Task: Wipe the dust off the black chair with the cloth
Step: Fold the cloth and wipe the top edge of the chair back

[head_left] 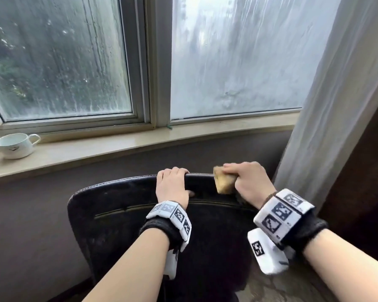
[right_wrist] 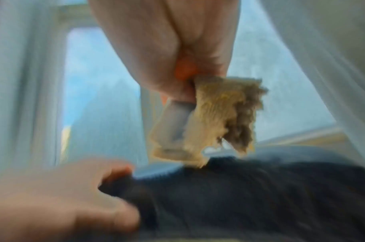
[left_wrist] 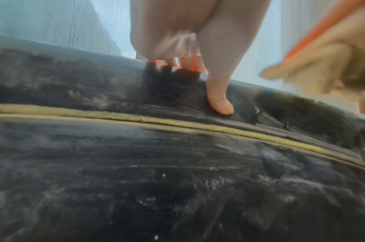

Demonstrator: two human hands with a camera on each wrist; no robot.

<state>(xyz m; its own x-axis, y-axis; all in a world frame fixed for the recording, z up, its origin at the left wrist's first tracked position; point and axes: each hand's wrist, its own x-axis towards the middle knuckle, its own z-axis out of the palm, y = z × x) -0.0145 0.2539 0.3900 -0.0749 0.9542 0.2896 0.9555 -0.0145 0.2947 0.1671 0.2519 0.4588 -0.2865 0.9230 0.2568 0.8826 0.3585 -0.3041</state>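
Observation:
The black chair (head_left: 127,216) faces away from me, its backrest streaked with pale dust (left_wrist: 177,188). My left hand (head_left: 172,184) grips the top edge of the backrest, fingers curled over the far side and thumb (left_wrist: 220,104) pressed on the near face. To its right, my right hand (head_left: 247,179) holds a folded tan cloth (head_left: 224,182) at the top edge of the backrest. In the blurred right wrist view the cloth (right_wrist: 214,121) hangs from my fingers just above the chair (right_wrist: 260,196). The left wrist view catches the cloth (left_wrist: 326,65) at its right side.
A window sill (head_left: 96,149) runs behind the chair, with a white cup (head_left: 15,146) at its far left. A white curtain (head_left: 327,105) hangs close on the right, beside my right hand. Wet window panes (head_left: 57,57) fill the background.

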